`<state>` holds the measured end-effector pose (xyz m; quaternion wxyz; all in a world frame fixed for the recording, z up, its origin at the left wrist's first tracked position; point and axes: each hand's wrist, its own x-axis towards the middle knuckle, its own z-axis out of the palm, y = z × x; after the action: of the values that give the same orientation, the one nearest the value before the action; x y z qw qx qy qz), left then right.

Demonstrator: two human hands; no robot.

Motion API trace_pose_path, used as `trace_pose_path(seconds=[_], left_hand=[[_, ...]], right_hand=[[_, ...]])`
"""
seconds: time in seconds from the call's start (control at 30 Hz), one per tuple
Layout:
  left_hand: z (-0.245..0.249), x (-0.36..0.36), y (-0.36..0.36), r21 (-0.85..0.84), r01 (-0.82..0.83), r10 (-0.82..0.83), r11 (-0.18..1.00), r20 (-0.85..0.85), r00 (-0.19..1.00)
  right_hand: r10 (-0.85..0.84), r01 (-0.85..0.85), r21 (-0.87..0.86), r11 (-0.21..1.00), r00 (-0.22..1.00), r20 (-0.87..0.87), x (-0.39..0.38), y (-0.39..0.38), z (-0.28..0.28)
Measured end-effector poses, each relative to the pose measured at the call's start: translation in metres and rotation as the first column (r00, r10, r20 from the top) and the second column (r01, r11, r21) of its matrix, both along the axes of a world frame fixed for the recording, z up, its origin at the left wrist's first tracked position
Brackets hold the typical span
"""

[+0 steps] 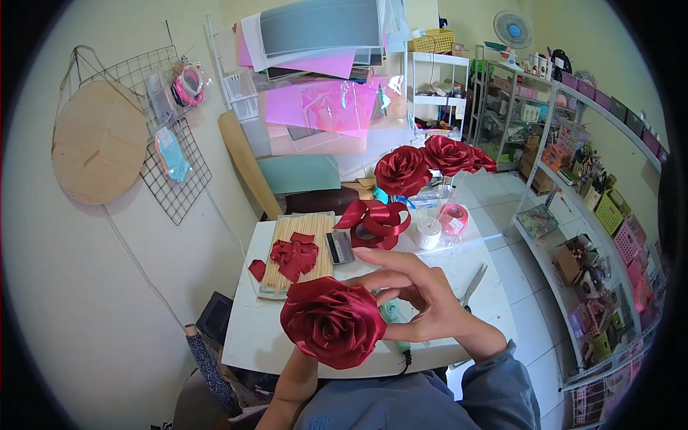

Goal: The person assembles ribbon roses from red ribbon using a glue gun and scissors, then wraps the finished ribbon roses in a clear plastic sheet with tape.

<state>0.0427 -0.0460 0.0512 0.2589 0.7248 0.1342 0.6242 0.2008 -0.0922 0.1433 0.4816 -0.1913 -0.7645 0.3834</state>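
Rose (333, 322) is up over the near edge of the table (247, 333), red, glossy, bloom facing us. Left to right: loose petals (295, 256) on sticks (309, 225), left side of the table. Left hand is behind the rose, only its forearm (287, 390) shows; we can't tell what it grips. We'd call the rose light and soft, slightly springy, its satin-like petals slippery and easy to crush or fray. Best hold, we judge: low, under the bloom, where it's likely stiffest; only fingertips on the rims. Ribbon (376, 223) lies toward the table's far edge. Right hand (426, 301), over the table's near part, is loosely curled, index stretched out, thumb and fingers at the bloom's edge; whether it pinches a petal, we can't tell. Scissors (475, 282) lie on the table's right side.
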Motion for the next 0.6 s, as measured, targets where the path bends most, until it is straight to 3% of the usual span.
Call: trace_pose_path(seconds=[0.13,0.2,0.3,0.6], left_hand=[[-0.001,-0.001,-0.001,0.002,0.000,0.000,1.000,-0.002,1.000],[-0.002,-0.002,-0.003,0.001,0.004,-0.004,1.000,-0.001,1.000],[-0.002,-0.003,-0.004,0.003,0.001,-0.001,1.000,-0.002,1.000],[-0.003,-0.004,-0.004,0.001,0.007,-0.007,1.000,-0.003,1.000]], right_hand=[[0.010,-0.008,0.092,0.996,1.000,-0.019,-0.002,0.003,-0.008],[-0.086,0.082,0.246,0.966,0.996,0.002,-0.003,0.004,-0.012],[-0.051,0.072,0.239,0.968,0.994,-0.096,-0.009,0.006,-0.018],[-0.100,0.136,0.268,0.954,0.985,-0.144,-0.015,0.000,-0.019]])
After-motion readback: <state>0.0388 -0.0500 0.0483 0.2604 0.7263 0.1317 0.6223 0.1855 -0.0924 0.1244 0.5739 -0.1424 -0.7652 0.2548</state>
